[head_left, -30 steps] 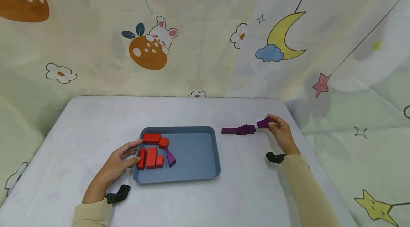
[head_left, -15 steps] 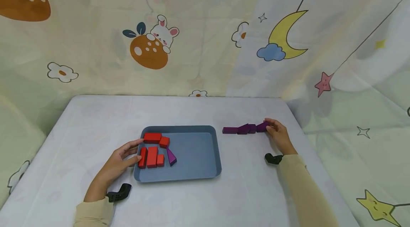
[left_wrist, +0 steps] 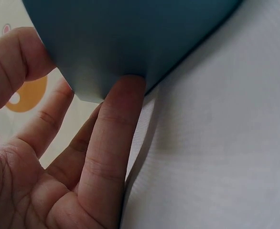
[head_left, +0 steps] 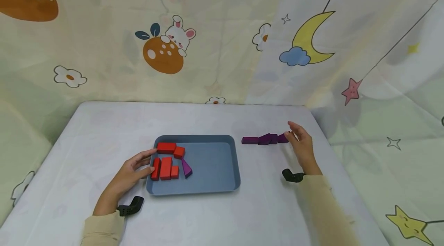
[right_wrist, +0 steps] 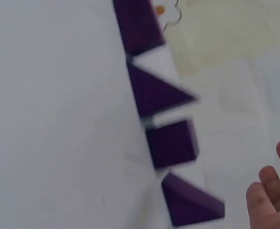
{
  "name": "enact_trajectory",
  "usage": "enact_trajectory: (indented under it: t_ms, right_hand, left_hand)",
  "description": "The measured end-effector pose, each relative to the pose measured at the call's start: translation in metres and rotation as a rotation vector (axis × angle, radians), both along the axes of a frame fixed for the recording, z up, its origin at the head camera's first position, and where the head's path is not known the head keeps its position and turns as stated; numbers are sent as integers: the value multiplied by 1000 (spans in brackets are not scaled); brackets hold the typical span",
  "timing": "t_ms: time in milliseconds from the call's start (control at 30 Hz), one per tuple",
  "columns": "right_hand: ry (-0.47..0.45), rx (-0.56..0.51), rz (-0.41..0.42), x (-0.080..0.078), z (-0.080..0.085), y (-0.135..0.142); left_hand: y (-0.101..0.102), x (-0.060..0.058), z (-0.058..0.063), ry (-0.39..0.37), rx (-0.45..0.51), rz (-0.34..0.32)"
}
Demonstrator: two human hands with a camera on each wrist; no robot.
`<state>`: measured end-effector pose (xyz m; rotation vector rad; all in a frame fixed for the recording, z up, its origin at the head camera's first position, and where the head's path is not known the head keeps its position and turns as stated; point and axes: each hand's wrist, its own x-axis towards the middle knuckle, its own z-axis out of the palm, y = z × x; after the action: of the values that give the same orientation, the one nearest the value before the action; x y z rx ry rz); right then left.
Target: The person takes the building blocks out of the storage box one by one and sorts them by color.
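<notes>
At the left end of the blue-grey tray (head_left: 215,169), my left hand (head_left: 126,174) holds the rim, with fingertips against the end wall (left_wrist: 97,52) in the left wrist view. Several red blocks (head_left: 166,168) and a thin purple triangular block (head_left: 186,168) lie inside the tray. My right hand (head_left: 302,149) is over the table's right side, fingers apart and holding nothing. Beside its fingers (right_wrist: 259,205) is a purple slant-sided block (right_wrist: 192,202), the right end of a purple row. The row continues with a square block (right_wrist: 172,143), a triangular block (right_wrist: 156,93) and a long block (head_left: 249,140).
A white cloth (head_left: 256,207) covers the table, whose far edge meets a printed cloth backdrop (head_left: 222,37). Black camera mounts sit on both wrists, the left mount (head_left: 132,206) near the tray's front left corner and the right mount (head_left: 292,176) below the purple row.
The right hand set the slant-sided purple block down at the row's right end, then let go and opened its fingers. The left hand stays at the tray rim.
</notes>
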<state>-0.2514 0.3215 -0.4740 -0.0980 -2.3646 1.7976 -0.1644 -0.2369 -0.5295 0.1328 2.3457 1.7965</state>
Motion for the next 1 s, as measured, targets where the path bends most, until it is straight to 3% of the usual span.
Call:
enact_trajectory:
  t_ms: [200, 333, 600, 1000]
  right_hand:
    - [29, -17, 87, 16, 7, -39]
    - [18, -7, 187, 27, 5, -66]
    - [27, -89, 363, 47, 2, -119]
    - [-20, -143, 535, 69, -18, -202]
  left_hand:
    - [-1, -1, -1, 26, 7, -12]
    - [-1, -1, 0, 12, -4, -6]
    - [-3, -1, 2, 23, -13, -10]
    - [-4, -2, 2, 34, -3, -17]
